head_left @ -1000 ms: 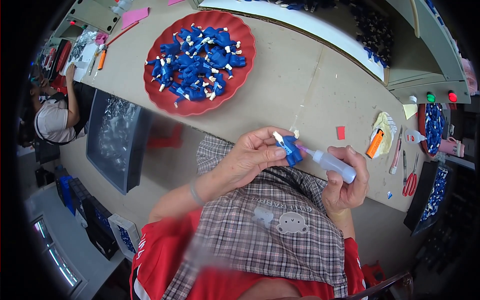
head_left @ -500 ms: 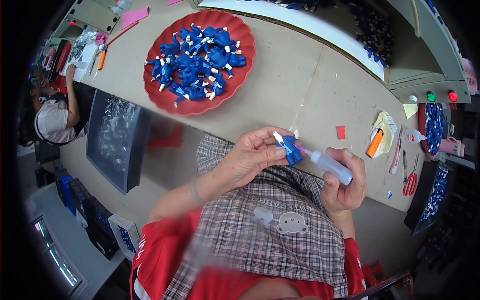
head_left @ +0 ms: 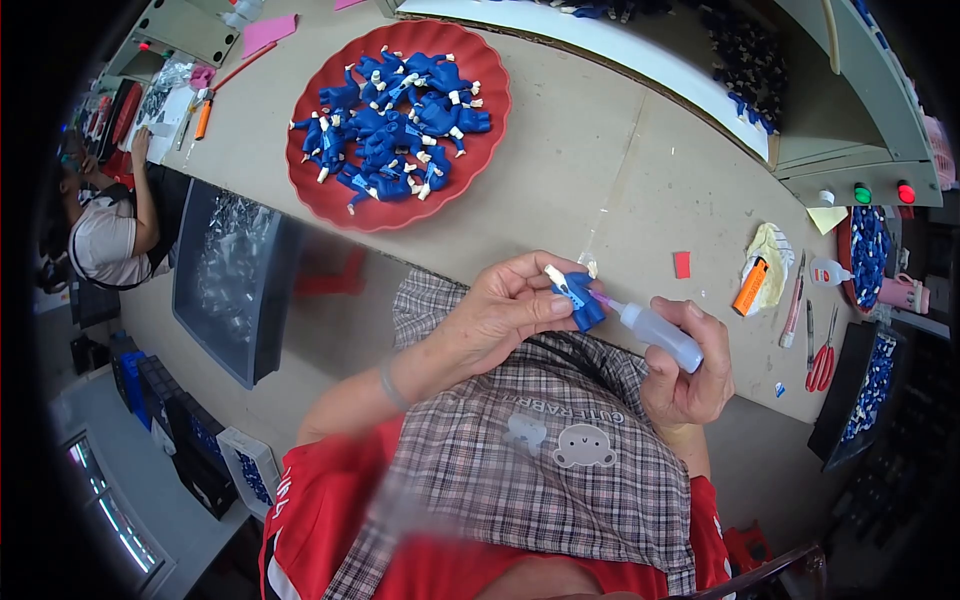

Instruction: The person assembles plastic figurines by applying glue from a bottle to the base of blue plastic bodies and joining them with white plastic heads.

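My left hand (head_left: 508, 308) pinches a small blue figurine body (head_left: 582, 302) with cream-white hands, just over the table's near edge. In my right hand (head_left: 693, 365) is a translucent squeeze bottle (head_left: 660, 335), tilted so its thin pinkish-purple tip meets the figurine's side. Whether any liquid comes out of the tip is too small to see. Beyond my left hand, a scalloped red plate (head_left: 305, 190) bears a heap of similar blue figurine bodies (head_left: 385, 140).
Right of my hands lie a red scrap (head_left: 682, 265), an orange cutter (head_left: 750, 287) on a cloth (head_left: 778, 248), and red-handled pliers (head_left: 822, 365). A grey bin (head_left: 262, 330) of clear bags stands left. A co-worker (head_left: 110, 235) sits far left. A machine (head_left: 850, 150) borders the table's back right.
Almost nothing differs. The figurine and the bottle have shifted very slightly, with the tip still against the figurine's side.
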Motion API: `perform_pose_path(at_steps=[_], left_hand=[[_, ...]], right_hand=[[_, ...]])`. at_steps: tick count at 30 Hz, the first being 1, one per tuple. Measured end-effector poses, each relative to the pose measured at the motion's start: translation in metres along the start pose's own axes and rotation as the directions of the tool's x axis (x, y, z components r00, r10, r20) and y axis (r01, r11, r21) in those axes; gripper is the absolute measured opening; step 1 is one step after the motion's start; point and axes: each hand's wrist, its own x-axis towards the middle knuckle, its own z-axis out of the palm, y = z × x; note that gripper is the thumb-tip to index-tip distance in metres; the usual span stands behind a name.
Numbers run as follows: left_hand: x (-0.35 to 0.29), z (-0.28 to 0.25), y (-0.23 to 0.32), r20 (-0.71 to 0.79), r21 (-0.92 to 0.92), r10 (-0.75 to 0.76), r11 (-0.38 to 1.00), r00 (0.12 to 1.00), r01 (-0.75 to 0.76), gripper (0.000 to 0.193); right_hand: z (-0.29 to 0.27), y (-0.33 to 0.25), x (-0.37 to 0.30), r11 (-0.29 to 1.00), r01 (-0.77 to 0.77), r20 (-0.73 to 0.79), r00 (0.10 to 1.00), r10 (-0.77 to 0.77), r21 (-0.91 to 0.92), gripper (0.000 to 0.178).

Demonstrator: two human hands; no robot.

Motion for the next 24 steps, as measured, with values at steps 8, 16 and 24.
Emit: perform_pose_path(at_steps=[8,16,24], left_hand=[[0.0,0.0,0.0,-0.004,0.007,-0.006,1.0,1.0,0.006,0.028],[0.0,0.004,0.003,0.007,-0.01,0.033,0.999,0.999,-0.033,0.029],[-0.001,0.005,0.005,-0.024,0.014,-0.009,1.0,1.0,0.009,0.033]], right_hand=[[0.001,0.0,0.001,1.0,-0.008,0.003,1.0,0.008,0.004,0.046],[0.003,0.01,-0.007,0.737,-0.296,-0.08,0.901,0.427,0.607,0.033],[0.014,0.031,-0.002,0.355,-0.542,0.203,0.72,0.664,0.762,0.037]])
